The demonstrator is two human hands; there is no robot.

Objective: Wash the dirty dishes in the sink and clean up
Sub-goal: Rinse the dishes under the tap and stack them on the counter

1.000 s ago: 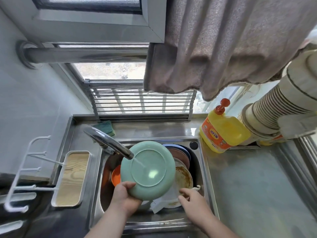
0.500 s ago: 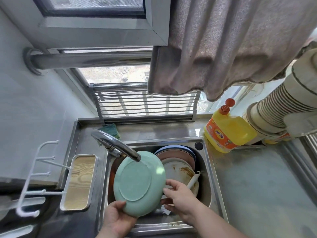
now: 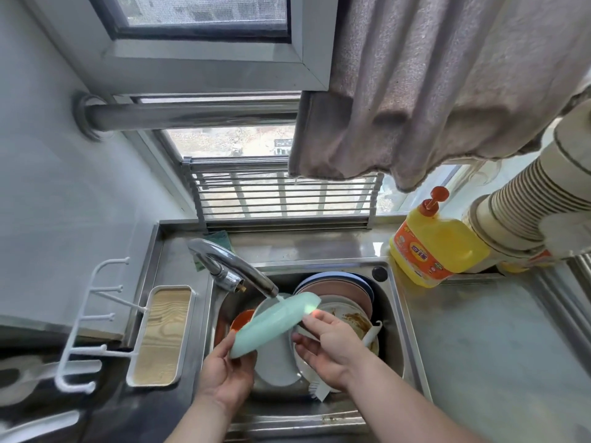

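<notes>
Stainless counter (image 3: 479, 346) runs under a window, with one sink (image 3: 396, 314) set into it and one faucet (image 3: 236, 270) running; hanging cloth (image 3: 431, 91) overhead, stack of paper cups (image 3: 524, 212) lying sideways at right, one yellow detergent bottle (image 3: 438, 247) just beside the sink corner, one wood-lined tray (image 3: 163, 334) left of it, one white hook rack (image 3: 86, 330) on the wall.

Green plate (image 3: 275, 321) is over the sink, tilted steeply, upper rim right under the spout; left hand (image 3: 224, 369) grips its lower edge, fingers curled round it; right hand (image 3: 332, 343) has relaxed, spread fingers, fingertips touching the plate's upper edge, gripping nothing.

Below in the sink: roughly five more dishes, hard to separate; one pale plate (image 3: 275, 362), one sauce-stained white plate (image 3: 351, 318), a pink and a blue one stacked at the back, one orange bowl (image 3: 243, 318); one white scrub brush (image 3: 316, 385).

Risks: single-edge wet grip, so the plate could slip and chip the stack; steep tilt under the stream likely sprays water onto the counter.
</notes>
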